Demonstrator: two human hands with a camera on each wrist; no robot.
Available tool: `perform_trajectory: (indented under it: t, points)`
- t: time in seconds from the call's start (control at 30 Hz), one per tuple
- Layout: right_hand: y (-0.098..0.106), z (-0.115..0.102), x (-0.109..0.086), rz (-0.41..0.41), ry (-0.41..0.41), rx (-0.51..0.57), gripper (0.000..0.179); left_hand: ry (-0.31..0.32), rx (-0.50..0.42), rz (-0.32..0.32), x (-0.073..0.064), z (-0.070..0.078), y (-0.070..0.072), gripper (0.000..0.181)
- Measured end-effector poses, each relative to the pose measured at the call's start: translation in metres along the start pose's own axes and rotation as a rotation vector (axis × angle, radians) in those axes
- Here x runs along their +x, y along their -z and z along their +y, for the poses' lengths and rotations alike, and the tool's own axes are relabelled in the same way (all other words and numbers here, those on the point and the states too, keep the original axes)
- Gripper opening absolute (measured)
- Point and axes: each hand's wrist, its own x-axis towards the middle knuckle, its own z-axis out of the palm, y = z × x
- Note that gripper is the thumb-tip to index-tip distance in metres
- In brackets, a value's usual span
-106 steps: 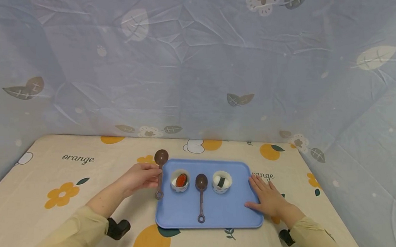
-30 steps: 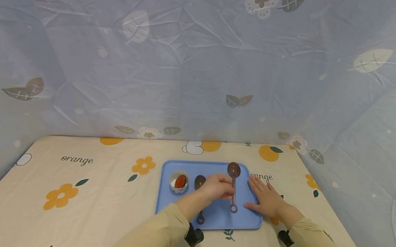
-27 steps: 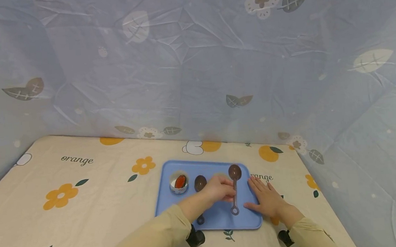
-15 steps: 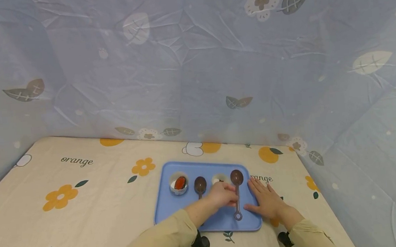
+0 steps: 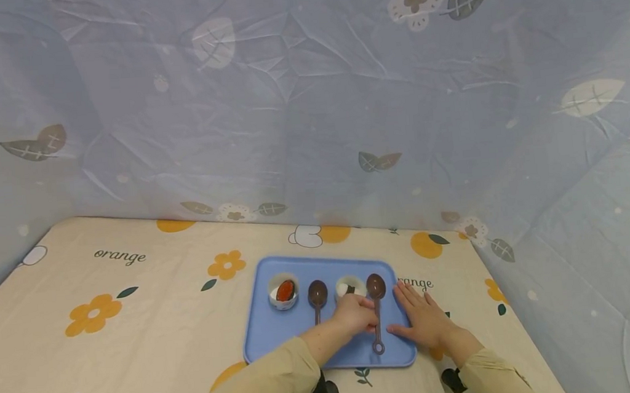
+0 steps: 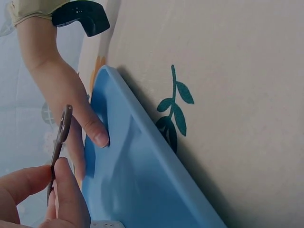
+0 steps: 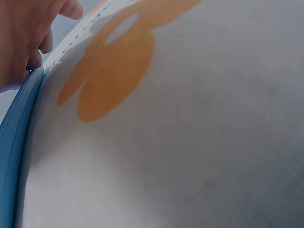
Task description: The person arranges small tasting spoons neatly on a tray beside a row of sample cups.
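Note:
My left hand [image 5: 354,315] pinches the handle of a brown spoon [image 5: 376,286] between thumb and fingers, over the right part of a blue tray [image 5: 287,340]. In the left wrist view the handle's ringed end [image 6: 65,118] sticks up past the fingertips. My right hand [image 5: 426,321] rests with straight fingers on the tray's right rim. Just beyond the left hand stands a small white cup [image 5: 357,282] with a white-and-black piece in it, partly hidden. A second brown spoon [image 5: 317,294] lies left of that cup, its lower handle covered by my left arm.
Another white cup [image 5: 278,302], holding an orange-red sushi piece [image 5: 285,291] with a dark edge, stands on the tray's left side. A patterned cream cloth [image 5: 153,332] covers the table. Pale blue fabric [image 5: 298,130] hangs behind and to the right.
My left hand has carried the spoon from the tray's left edge across to its right side, then slightly down and nearer me. The right hand has stayed on the rim.

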Motion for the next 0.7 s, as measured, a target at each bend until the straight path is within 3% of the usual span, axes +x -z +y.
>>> perform_trajectory:
  t: [0.2, 0.7]
  points:
    - [-0.001, 0.0, 0.0, 0.008, -0.002, 0.0, 0.089, 0.005, 0.03, 0.008, -0.002, 0.0, -0.003, 0.025]
    - [-0.001, 0.001, 0.001, -0.011, -0.009, -0.006, 0.088, 0.002, 0.047, 0.025, -0.001, -0.016, -0.008, 0.026]
